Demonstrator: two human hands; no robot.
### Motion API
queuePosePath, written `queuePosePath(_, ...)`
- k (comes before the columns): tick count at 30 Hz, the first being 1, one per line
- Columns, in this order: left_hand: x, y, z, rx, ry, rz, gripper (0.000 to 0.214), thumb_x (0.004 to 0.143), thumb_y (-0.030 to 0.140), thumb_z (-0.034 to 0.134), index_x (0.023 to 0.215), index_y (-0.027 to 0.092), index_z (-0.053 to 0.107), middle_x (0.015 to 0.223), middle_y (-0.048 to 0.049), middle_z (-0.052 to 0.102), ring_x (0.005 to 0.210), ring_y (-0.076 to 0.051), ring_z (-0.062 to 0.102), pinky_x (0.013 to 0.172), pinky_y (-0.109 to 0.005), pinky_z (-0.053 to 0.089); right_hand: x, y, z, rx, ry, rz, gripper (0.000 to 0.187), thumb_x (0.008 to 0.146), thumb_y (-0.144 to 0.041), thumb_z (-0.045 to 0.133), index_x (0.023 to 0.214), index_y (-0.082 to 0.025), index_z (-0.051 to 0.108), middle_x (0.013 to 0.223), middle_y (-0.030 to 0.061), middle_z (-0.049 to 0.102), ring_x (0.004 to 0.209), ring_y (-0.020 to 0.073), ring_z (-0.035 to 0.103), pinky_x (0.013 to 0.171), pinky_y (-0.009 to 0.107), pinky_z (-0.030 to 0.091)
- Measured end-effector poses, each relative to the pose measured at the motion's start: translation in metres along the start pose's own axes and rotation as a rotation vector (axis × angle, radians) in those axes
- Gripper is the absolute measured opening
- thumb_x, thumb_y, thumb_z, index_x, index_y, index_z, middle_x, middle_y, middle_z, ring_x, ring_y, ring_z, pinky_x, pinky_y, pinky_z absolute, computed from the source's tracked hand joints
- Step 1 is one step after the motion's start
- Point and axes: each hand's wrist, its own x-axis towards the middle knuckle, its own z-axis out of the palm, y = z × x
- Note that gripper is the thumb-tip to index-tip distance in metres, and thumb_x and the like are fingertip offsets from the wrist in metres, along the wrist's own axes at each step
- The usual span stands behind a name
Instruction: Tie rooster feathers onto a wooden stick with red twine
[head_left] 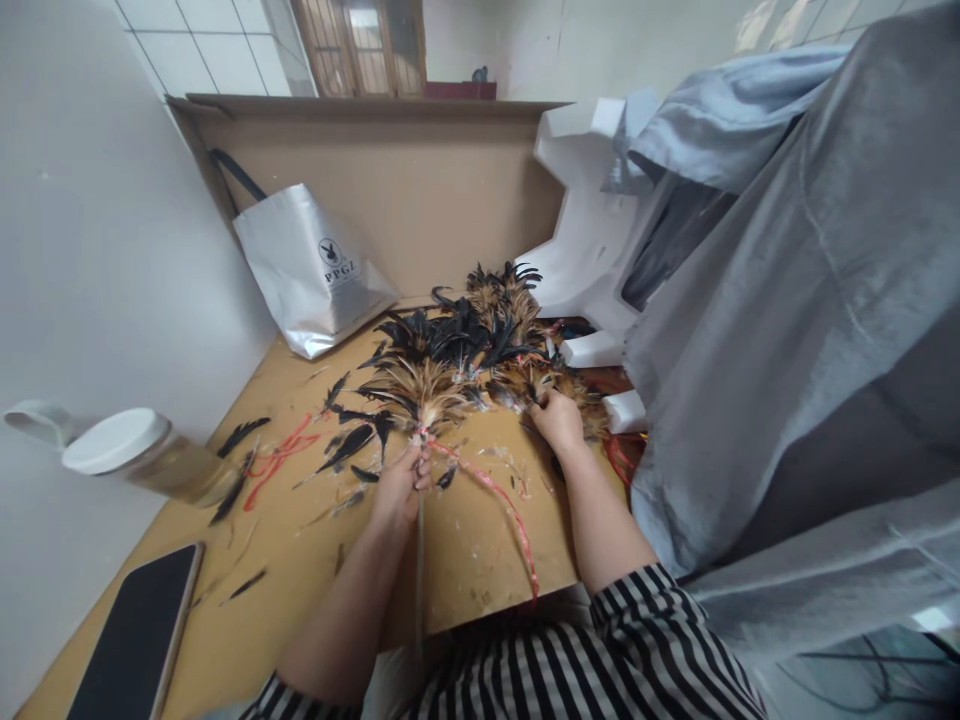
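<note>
My left hand (405, 478) is closed round a thin stick (420, 580) just below a tuft of brown feathers (420, 390) fanned out at its top, like a feather duster. From the tuft's base a red-and-white string (499, 490) trails right and down over the table's front edge. My right hand (556, 415) reaches into a pile of brown feathers (525, 383), its fingertips pinched there; whether a feather is between them is hidden. Behind both hands lies a heap of black feathers (450, 335), with more brown feathers (502, 295) at the back.
On the left stand a lidded drink cup (172, 460) and a silver bag (307, 270); a phone (135, 630) lies nearer. Red string (281, 455) and loose feathers are scattered on the table (300, 560). White foam (592, 220) and grey cloth (750, 400) crowd the right.
</note>
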Motion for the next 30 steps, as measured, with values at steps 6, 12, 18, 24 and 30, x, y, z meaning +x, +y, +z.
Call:
queuePosePath(6,0.000,0.000,0.001,0.015,0.030,0.019,0.024,0.070,0.024,0.067,0.088,0.011,0.057,0.058,0.0049,0.042,0.038,0.000,0.029,0.030,-0.010,0.017,0.006,0.007,0.009,0.230,0.006,-0.072,0.017,0.064,-0.021,0.056,0.080,-0.017,0.057,0.077,0.0053,0.065,0.072,0.0156,0.058,0.066,0.024,0.040)
queuePosePath(12,0.002,-0.001,0.001,-0.019,0.022,0.018,0.022,0.071,0.020,0.065,0.087,0.007,0.056,0.058,0.0047,0.042,0.037,0.000,0.028,0.029,-0.009,0.016,0.004,0.003,0.009,0.730,-0.185,-0.015,0.024,0.061,-0.022,0.052,0.084,-0.015,0.054,0.052,-0.0029,0.055,0.043,0.0103,0.047,0.044,0.020,0.036)
queuePosePath(18,-0.002,0.000,0.005,-0.027,0.040,0.022,0.022,0.070,0.021,0.067,0.085,0.009,0.056,0.058,0.0045,0.041,0.038,0.000,0.029,0.030,-0.010,0.016,-0.005,-0.011,-0.004,1.150,-0.328,0.086,0.014,0.058,-0.024,0.060,0.066,-0.015,0.053,0.052,0.0014,0.058,0.040,0.0084,0.045,0.034,0.018,0.028)
queuePosePath(24,-0.004,0.000,0.006,-0.038,0.030,0.015,0.018,0.072,0.019,0.065,0.084,0.009,0.055,0.059,0.0036,0.043,0.039,-0.001,0.031,0.030,-0.011,0.017,-0.015,-0.027,-0.016,1.494,-0.574,0.096,0.019,0.061,-0.028,0.069,0.070,-0.014,0.061,0.069,0.0050,0.064,0.049,0.0074,0.049,0.035,0.016,0.027)
queuePosePath(30,-0.006,0.000,0.008,0.006,0.064,0.030,0.023,0.069,0.023,0.068,0.082,0.008,0.057,0.058,0.0031,0.045,0.039,-0.001,0.032,0.031,-0.011,0.015,-0.051,-0.075,-0.017,1.517,-0.804,-0.024,0.023,0.055,-0.027,0.076,0.060,-0.011,0.061,0.055,0.0016,0.058,0.047,0.0070,0.048,0.042,0.018,0.034)
